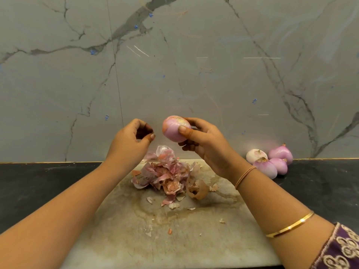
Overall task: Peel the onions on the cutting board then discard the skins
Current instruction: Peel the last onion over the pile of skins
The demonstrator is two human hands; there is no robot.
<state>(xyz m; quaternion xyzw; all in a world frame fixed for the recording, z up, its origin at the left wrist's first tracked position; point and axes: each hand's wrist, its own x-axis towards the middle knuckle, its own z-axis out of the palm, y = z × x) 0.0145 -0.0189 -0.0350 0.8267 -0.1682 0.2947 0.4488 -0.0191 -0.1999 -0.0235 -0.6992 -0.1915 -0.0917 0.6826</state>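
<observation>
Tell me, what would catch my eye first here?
The pink onion is held up mid-frame in the right hand, with the left hand curled beside it, not touching. Below, a heap of skins lies on the cutting board, and four more onions cluster on the dark counter at right.

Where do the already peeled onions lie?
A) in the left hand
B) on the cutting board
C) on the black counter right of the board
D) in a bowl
C: the four peeled onions sit clustered on the black counter, right of the cutting board.
</observation>
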